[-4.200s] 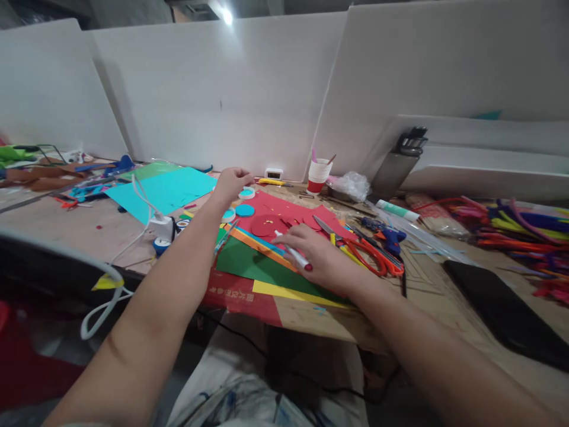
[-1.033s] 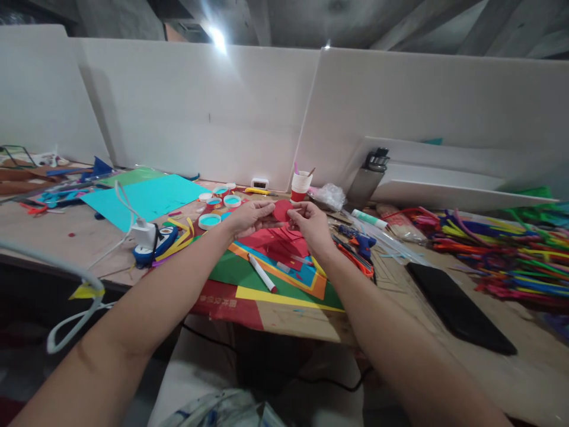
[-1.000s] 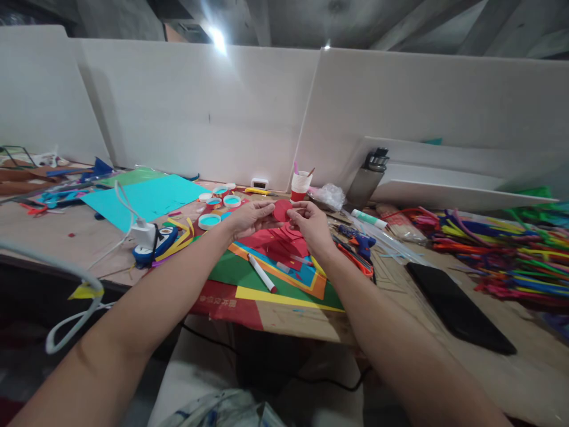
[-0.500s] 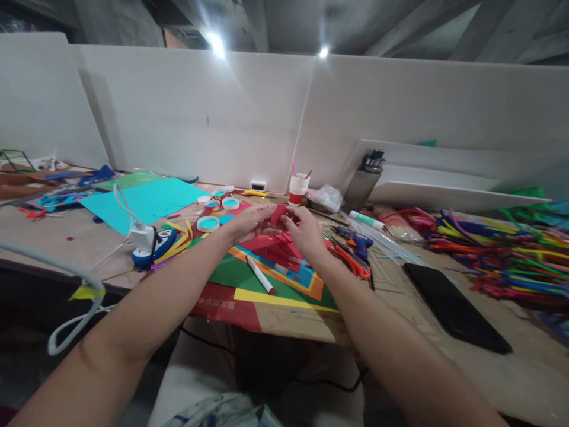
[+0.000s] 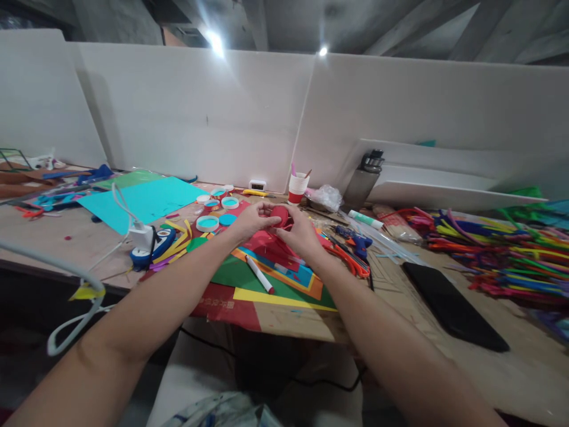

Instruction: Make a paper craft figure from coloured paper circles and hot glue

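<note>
Both hands meet above the coloured paper in the middle of the table, holding a small red disc (image 5: pixel 280 216) between them. My left hand (image 5: pixel 258 219) grips its left side, with the thumb across the near edge. On the opposite side, my right hand (image 5: pixel 299 228) has its fingers and thumb closed about the rim. Below them lie red paper (image 5: pixel 262 244), a green sheet (image 5: pixel 235 271) and a white marker with a red end (image 5: pixel 259 274). Several white round rings with blue inside, one of them a near ring (image 5: pixel 207 223), sit left of my hands.
At right are a black phone (image 5: pixel 453 305), a blue glue gun (image 5: pixel 359 244), a glue stick (image 5: pixel 365 219) and a heap of pipe cleaners (image 5: pixel 511 249). Paper cups (image 5: pixel 297 187) and a bottle (image 5: pixel 362 184) stand behind. A blue sheet (image 5: pixel 142 201) and a white plug (image 5: pixel 142 236) are left.
The red disc has turned so its flat round face shows more. My left thumb has come onto its near edge, and my right fingers have shifted around the rim.
</note>
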Tool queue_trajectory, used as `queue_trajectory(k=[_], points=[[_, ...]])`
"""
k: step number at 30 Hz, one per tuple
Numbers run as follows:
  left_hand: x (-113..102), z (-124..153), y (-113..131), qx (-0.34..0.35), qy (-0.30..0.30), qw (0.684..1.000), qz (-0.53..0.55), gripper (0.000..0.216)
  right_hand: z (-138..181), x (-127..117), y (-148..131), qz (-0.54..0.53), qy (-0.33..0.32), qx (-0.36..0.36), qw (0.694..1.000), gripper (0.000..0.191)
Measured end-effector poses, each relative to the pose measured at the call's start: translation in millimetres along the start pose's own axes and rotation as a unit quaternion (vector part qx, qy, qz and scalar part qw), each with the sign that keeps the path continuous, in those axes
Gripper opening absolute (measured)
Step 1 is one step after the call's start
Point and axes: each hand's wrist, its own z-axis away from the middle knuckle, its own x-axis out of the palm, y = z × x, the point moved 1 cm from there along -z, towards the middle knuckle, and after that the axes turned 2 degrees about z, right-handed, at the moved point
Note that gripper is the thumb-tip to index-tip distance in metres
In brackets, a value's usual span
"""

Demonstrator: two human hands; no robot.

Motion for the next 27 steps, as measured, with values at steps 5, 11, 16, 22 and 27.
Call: queue_trajectory(k=[5, 11, 16, 22, 27], points=[[-1, 2, 6, 0.028, 0.016, 0.999, -0.019, 0.029, 3, 0, -5, -0.041, 0.027, 0.020, 0.999, 0.052], [4, 4, 6, -0.008, 0.008, 1.000, 0.030, 0.022, 4, -3, -3, 0.022, 0.059, -0.053, 0.997, 0.042], [11, 6, 9, -0.042, -0.032, 0.994, 0.100, 0.021, 3, -2, -1, 0.120, 0.062, -0.131, 0.982, 0.048], [10, 5, 4, -0.034, -0.067, 0.990, 0.120, 0.025, 3, -2, -6, 0.208, 0.063, -0.166, 0.962, 0.054], [12, 6, 8, -0.041, -0.083, 0.989, 0.111, 0.022, 3, -3, -12, 0.198, 0.047, -0.156, 0.967, 0.054]])
